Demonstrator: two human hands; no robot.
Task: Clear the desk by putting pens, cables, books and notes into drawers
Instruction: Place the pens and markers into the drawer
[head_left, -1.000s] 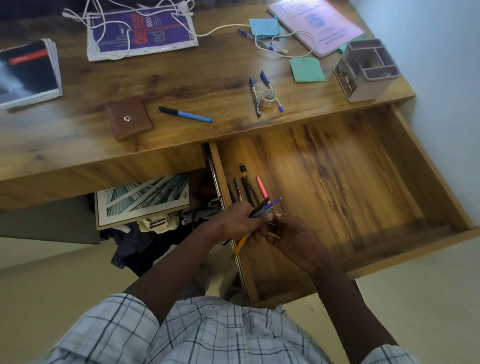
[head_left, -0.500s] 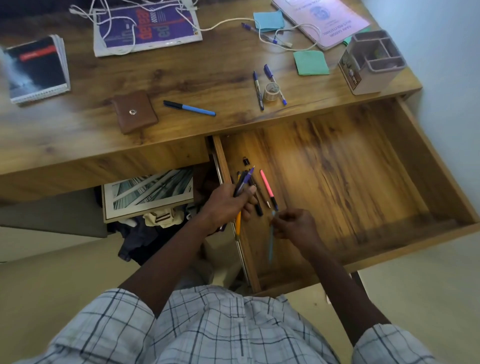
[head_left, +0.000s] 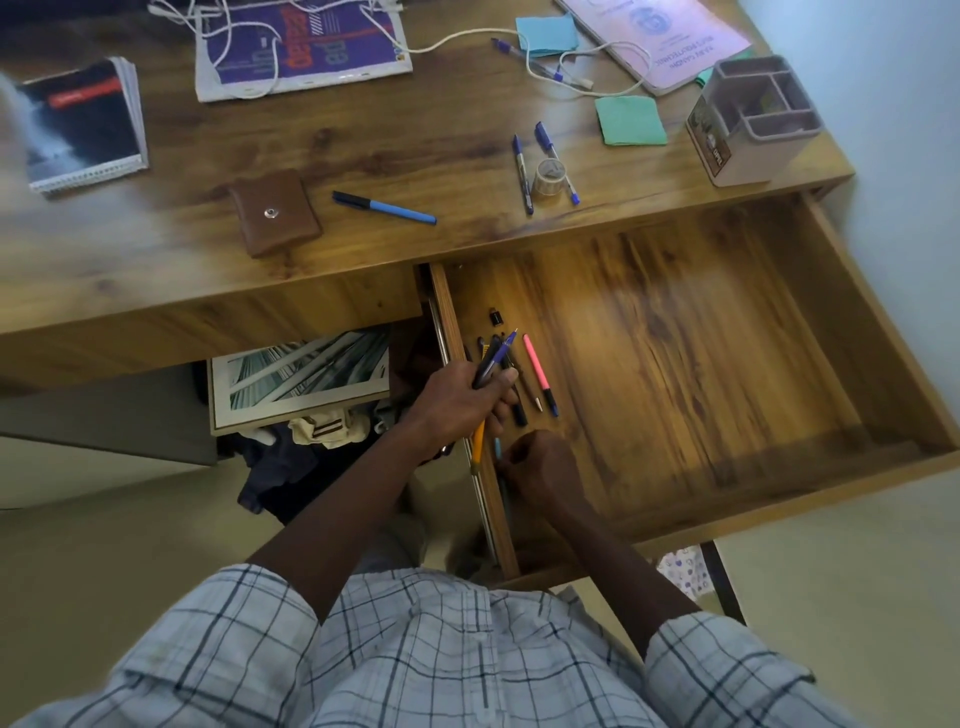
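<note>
My left hand (head_left: 460, 402) grips a bundle of pens (head_left: 493, 358), blue and black tips up, a yellow one sticking out below, over the left end of the open drawer (head_left: 701, 364). My right hand (head_left: 540, 465) sits low in the drawer's near left corner, fingers curled on a light blue pen (head_left: 497, 448) that lies against the drawer's left wall. A pink pen (head_left: 537, 371) and several dark pens lie on the drawer floor beside my hands. On the desk remain a blue pen (head_left: 387, 208), two blue pens (head_left: 522, 171) beside a tape roll (head_left: 549, 176), and a white cable (head_left: 467, 39).
Desk top also carries a brown wallet (head_left: 275, 210), a spiral notebook (head_left: 83, 124), a purple magazine (head_left: 301, 47), a pink booklet (head_left: 660, 36), blue and green sticky notes (head_left: 629, 120) and a pen holder (head_left: 753, 119). A framed picture (head_left: 306, 376) and clothes lie under the desk.
My right hand drew one light blue pen out of the bundle and lowered it to the drawer's near left corner. My left hand moved up-left, still holding the other pens.
</note>
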